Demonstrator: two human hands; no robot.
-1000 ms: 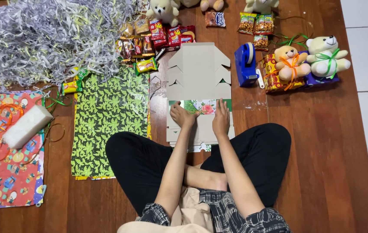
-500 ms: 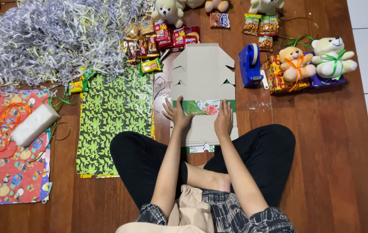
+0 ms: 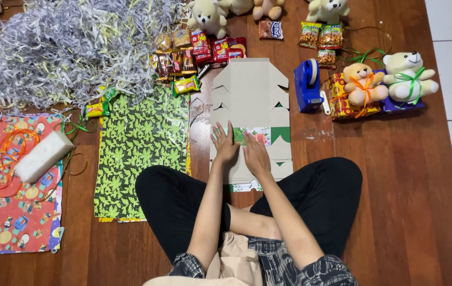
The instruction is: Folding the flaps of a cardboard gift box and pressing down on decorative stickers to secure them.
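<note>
A person sits cross-legged on a wooden floor (image 3: 395,175), both bare arms stretched forward over a flattened grey cardboard box (image 3: 249,90) that lies unfolded just in front of the knees; the left hand (image 3: 224,144) rests flat with fingers spread on the near part of the cardboard, and the right hand (image 3: 255,155) lies flat just beside it, the two hands close together, palms down, pressing on the board and gripping nothing; between and under the fingertips shows a strip of printed paper (image 3: 260,135) in green and white with a floral patch, lying across the cardboard; to the left of the box, touching its edge, lies a sheet of green leaf-patterned wrapping paper (image 3: 141,153), and farther left a red cartoon-printed sheet (image 3: 14,212) carrying a white block (image 3: 43,156) and a loop of orange ribbon (image 3: 11,145); a large heap of shredded grey-white paper (image 3: 72,47) fills the far left; small snack packets (image 3: 199,50) lie in a cluster beyond the box; to its right stands a blue tape dispenser (image 3: 308,85), and beside that two teddy bears (image 3: 390,79) tied with ribbon sit on wrapped packages; more plush toys (image 3: 210,16) line the far edge.
</note>
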